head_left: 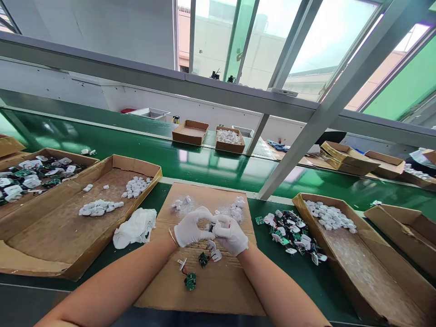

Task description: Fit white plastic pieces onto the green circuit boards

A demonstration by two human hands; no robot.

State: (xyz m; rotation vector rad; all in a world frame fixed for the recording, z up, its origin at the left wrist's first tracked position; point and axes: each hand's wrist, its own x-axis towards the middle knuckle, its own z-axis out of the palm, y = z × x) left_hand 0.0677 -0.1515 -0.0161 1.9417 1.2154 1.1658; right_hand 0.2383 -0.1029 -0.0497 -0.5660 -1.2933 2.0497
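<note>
My left hand [192, 228], in a white glove, pinches a small part with dark and white areas [210, 227]. The gloved fingers of my right hand [231, 235] close on the same part from the other side, hiding most of it. Both hands are over a cardboard sheet [163, 288]. Just below them lies a green circuit board [203, 259] wired to a white plastic piece [215, 254]. Closer to me rests another green circuit board [190, 281], wired to a white piece with metal prongs [182, 263]. Small white plastic pieces [237, 209] lie beyond my hands.
Left stand a shallow cardboard box [44, 247] with white pieces and another box [90, 163] of wired boards. A crumpled white cloth [135, 228] lies beside them. Right are a pile of wired boards [293, 234] and a cardboard box [378, 272]. A metal post [289, 159] rises beyond.
</note>
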